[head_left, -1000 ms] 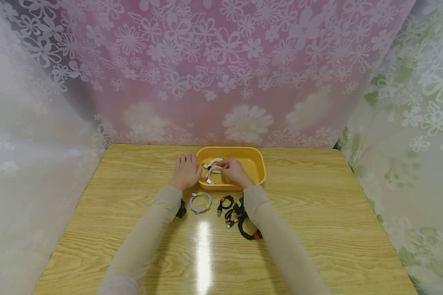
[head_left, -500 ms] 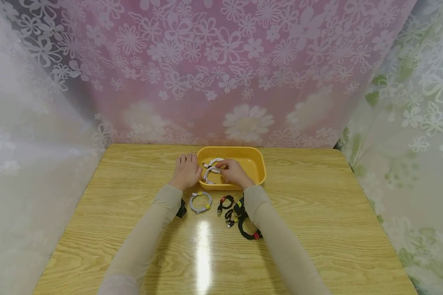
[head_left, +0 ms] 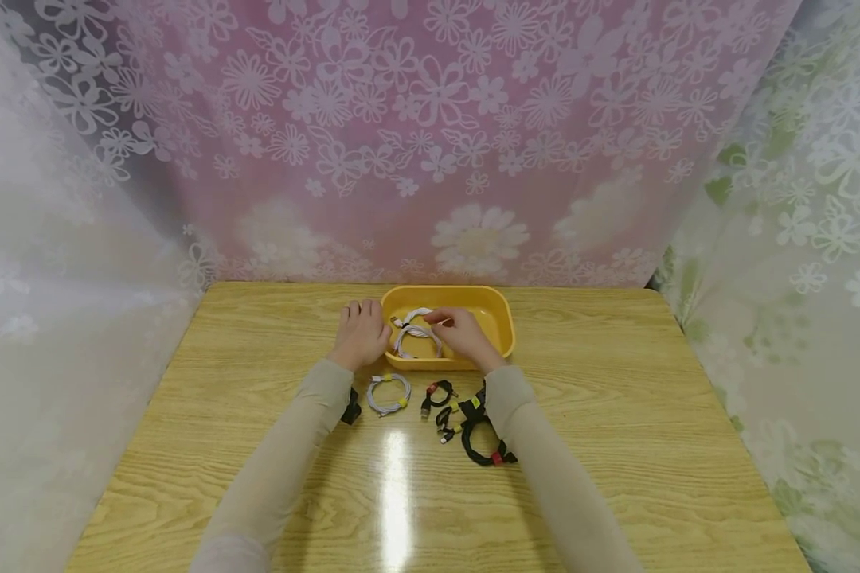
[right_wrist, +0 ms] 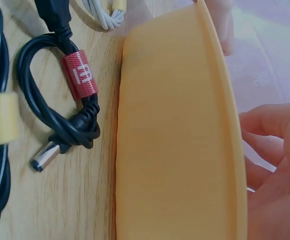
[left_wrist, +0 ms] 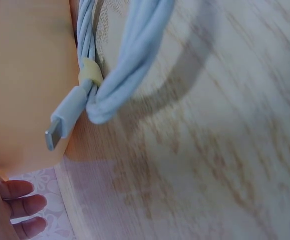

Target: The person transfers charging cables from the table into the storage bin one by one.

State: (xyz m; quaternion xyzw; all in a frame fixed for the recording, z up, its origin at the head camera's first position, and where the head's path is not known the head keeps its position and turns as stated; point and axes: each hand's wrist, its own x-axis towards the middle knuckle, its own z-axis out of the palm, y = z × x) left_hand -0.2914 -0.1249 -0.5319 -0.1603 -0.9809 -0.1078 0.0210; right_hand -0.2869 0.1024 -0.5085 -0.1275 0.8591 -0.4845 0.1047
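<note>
A yellow plastic bin [head_left: 505, 318] stands at the back of the wooden table. Inside its left part lie two coiled white cables [head_left: 417, 331], one overlapping the other. My right hand [head_left: 462, 334] hovers over the bin just right of the coils, fingers loosely bent, with nothing seen between them. My left hand [head_left: 361, 334] holds the bin's left rim, its thumb at the edge; in the left wrist view its fingertips [left_wrist: 27, 206] show outside the bin. In front of the bin lies another coiled white cable [head_left: 389, 395] with yellow ties.
Right of that coil lie a small black cable [head_left: 439, 393] with a red tie, a black cable [head_left: 447, 422] with yellow ties and a larger black coil [head_left: 482, 458] with a red tie. The right forearm partly covers the larger coil. A floral curtain [head_left: 430, 159] hangs behind the table.
My right hand has let go of the front white cable and shifted slightly right; that coil now lies more fully visible in the bin. The left hand has stayed put.
</note>
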